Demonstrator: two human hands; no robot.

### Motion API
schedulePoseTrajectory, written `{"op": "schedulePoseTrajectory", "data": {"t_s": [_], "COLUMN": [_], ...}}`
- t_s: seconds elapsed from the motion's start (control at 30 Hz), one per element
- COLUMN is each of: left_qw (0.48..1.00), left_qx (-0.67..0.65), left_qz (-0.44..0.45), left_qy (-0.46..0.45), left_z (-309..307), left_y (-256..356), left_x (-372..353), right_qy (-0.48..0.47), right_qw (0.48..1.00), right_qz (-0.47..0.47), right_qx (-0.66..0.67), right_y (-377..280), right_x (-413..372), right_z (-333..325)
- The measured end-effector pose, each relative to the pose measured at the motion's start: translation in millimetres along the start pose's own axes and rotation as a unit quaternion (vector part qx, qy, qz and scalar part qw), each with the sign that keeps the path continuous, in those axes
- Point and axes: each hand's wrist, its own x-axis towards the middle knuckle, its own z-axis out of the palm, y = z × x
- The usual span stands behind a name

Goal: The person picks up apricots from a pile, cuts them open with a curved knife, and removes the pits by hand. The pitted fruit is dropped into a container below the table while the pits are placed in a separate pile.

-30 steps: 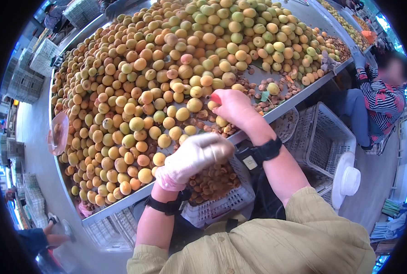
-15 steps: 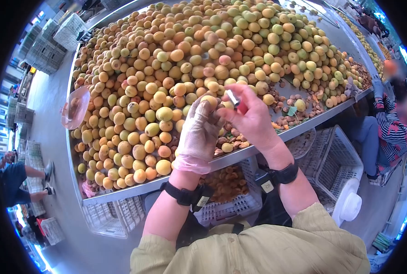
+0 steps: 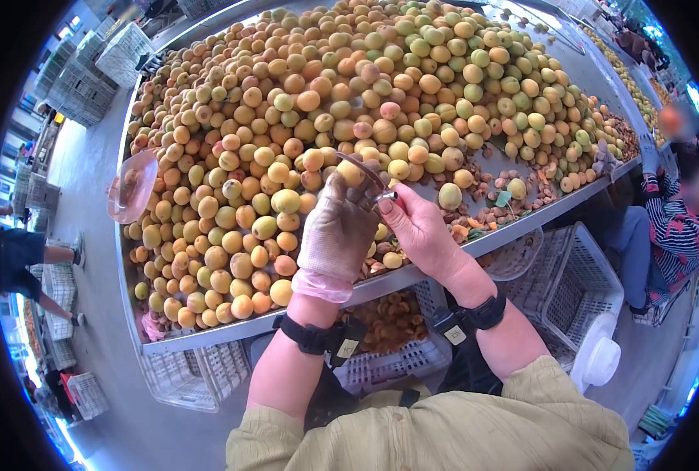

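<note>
My left hand, in a soiled light work glove with a pink cuff, is closed around a yellow apricot. My bare right hand grips a small knife close to its metal collar. The knife's thin, curved, brownish blade lies across the apricot, its tip pointing up and left. Most of the handle is hidden in my right fingers. Both hands are over the near edge of a metal-rimmed table, in front of a large heap of apricots.
Loose pits and scraps lie right of my hands. Below the rim stands a crate of apricot halves, with more crates to its right. A clear plastic scoop is at the left edge. Another person sits at right; one walks at left.
My right hand has turned and come down slightly, bringing the knife blade across the apricot. My left hand still holds the fruit. The person at left has changed stride.
</note>
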Motion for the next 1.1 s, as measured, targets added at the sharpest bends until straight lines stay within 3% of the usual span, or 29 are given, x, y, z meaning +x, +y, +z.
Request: {"op": "schedulePoseTrajectory", "data": {"t_s": [0.27, 0.33, 0.37, 0.43, 0.5, 0.57, 0.67, 0.83, 0.9, 0.97, 1.1], "left_qw": [1.0, 0.998, 0.998, 0.982, 0.974, 0.959, 0.966, 0.956, 0.975, 0.98, 0.993], "left_qx": [-0.012, 0.047, 0.047, 0.188, 0.22, 0.273, 0.257, 0.289, 0.215, 0.19, 0.114], "left_qz": [-0.002, 0.036, 0.035, 0.036, 0.044, 0.065, 0.042, 0.052, 0.063, 0.06, 0.039], "left_qy": [0.016, -0.028, -0.028, -0.012, -0.024, -0.034, -0.008, 0.001, 0.017, 0.016, 0.001], "left_z": [-2.8, -0.5, 4.7, 17.6, 18.0, 18.1, 22.5, 22.0, 21.9, 15.8, 7.5], "left_y": [-1.0, -0.7, 1.1, 3.6, -2.3, -5.2, -6.3, -9.8, -7.5, -1.0, 3.8], "left_x": [2.6, 0.8, -2.2, -7.1, -4.6, -5.2, -7.8, -7.5, -7.5, -6.7, -2.4], "right_qy": [0.022, 0.026, 0.044, 0.068, 0.111, 0.099, 0.112, 0.127, 0.129, 0.063, 0.022], "right_qw": [0.997, 0.996, 0.995, 0.993, 0.978, 0.98, 0.991, 0.986, 0.984, 0.989, 0.998], "right_qz": [0.01, 0.013, 0.006, -0.001, -0.035, -0.031, -0.055, -0.109, -0.122, -0.024, -0.017], "right_qx": [0.069, 0.082, 0.089, 0.092, 0.171, 0.168, 0.041, 0.016, 0.012, 0.128, 0.048], "right_y": [-2.5, -1.7, -0.2, -2.7, -10.9, -5.7, -3.5, 1.7, -2.0, -7.7, -2.6], "right_x": [-0.6, -0.9, -0.9, -0.4, 1.5, 1.7, 0.6, -1.2, -1.4, -2.2, -3.6], "right_z": [1.9, 2.2, 3.0, 3.6, 5.4, 0.8, 0.3, 4.8, 4.5, -2.8, -0.9]}}
